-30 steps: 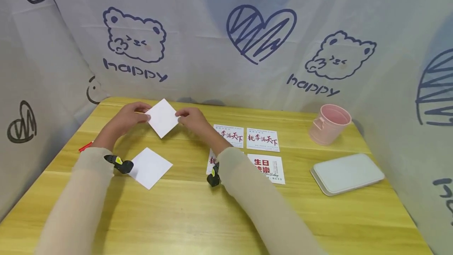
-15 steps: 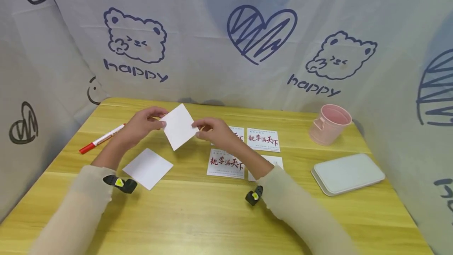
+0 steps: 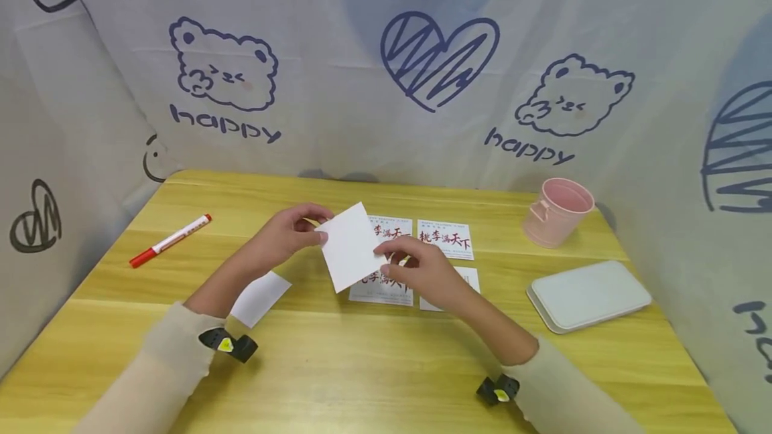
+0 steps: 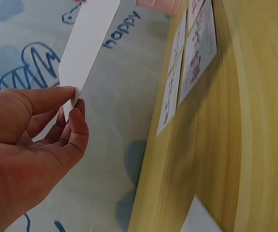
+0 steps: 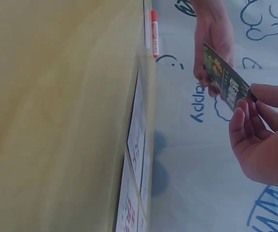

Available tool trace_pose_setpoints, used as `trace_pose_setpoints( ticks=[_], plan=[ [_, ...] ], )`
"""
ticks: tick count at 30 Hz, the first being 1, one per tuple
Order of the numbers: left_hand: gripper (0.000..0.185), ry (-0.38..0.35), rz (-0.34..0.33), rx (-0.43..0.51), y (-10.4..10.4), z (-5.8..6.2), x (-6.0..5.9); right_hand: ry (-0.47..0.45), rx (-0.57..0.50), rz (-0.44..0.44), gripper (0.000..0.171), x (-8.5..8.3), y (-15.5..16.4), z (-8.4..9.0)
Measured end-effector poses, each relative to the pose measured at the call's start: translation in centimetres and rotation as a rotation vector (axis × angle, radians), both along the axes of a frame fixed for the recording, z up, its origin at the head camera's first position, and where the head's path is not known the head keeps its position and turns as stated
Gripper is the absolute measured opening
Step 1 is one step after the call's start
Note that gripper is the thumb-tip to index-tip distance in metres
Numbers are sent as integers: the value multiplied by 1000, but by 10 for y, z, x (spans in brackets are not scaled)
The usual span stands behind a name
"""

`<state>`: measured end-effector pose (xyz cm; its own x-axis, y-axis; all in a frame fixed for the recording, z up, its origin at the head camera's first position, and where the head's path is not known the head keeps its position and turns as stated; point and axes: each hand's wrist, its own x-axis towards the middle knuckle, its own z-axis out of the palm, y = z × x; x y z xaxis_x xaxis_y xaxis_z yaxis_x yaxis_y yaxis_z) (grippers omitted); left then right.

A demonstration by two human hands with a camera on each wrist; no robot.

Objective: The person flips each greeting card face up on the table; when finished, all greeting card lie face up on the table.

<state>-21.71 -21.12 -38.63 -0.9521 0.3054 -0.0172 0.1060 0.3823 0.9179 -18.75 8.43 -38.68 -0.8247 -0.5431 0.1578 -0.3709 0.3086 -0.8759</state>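
A square card (image 3: 350, 246), plain white on the side facing my head, is held up above the table. My left hand (image 3: 289, 236) pinches its left corner between thumb and fingers. At the opposite corner my right hand (image 3: 428, 270) grips it with thumb and fingertips. The right wrist view shows the card's other face (image 5: 221, 72), dark with pale lettering and a yellow-green picture. Behind and below it, several white cards with red characters (image 3: 446, 240) lie in two rows, partly covered by the card and right hand. Another white card (image 3: 259, 300) lies partly under my left forearm.
A red-and-white marker (image 3: 171, 241) lies at the table's left. On the right stand a pink cup (image 3: 557, 213) with a handle and, nearer, a flat white case (image 3: 590, 297). A printed cloth (image 3: 338, 119) hangs behind the wooden table (image 3: 362, 374).
Both hands have carried the card right and toward me, from the back left to over the printed cards. The marker has come fully into view; the left forearm now covers part of the loose white card.
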Motion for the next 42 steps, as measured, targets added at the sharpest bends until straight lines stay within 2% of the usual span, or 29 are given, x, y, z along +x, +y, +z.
trace_pose_setpoints(
  ticks=[6, 11, 16, 20, 23, 27, 31, 35, 42],
  plan=[
    [34, 6, -44, 32, 17, 2, 8, 68, -19, -6, 21, 15, 16, 5],
    [34, 15, -62, 40, 27, 1, 9, 81, -24, -9, 18, 14, 24, 7],
    [36, 3, -84, 14, 34, -4, 10, 55, -28, -38, 16, 12, 30, 8],
    [38, 39, -70, 25, 39, -4, 12, 0, -84, -100, 14, 12, 33, 8],
    [36, 86, -69, 68, 44, -1, 16, -48, -127, -175, 18, 10, 34, 8],
    [33, 134, -118, 146, 54, 5, 25, -84, -240, -258, 26, 5, 37, 7],
    [32, 146, -151, 196, 61, 11, 34, -97, -331, -286, 29, 2, 38, 5],
    [32, 150, -110, 208, 64, 14, 37, -117, -358, -308, 29, 1, 38, 4],
    [31, 150, -21, 234, 62, 13, 31, -184, -370, -359, 26, -2, 38, 3]
  ],
)
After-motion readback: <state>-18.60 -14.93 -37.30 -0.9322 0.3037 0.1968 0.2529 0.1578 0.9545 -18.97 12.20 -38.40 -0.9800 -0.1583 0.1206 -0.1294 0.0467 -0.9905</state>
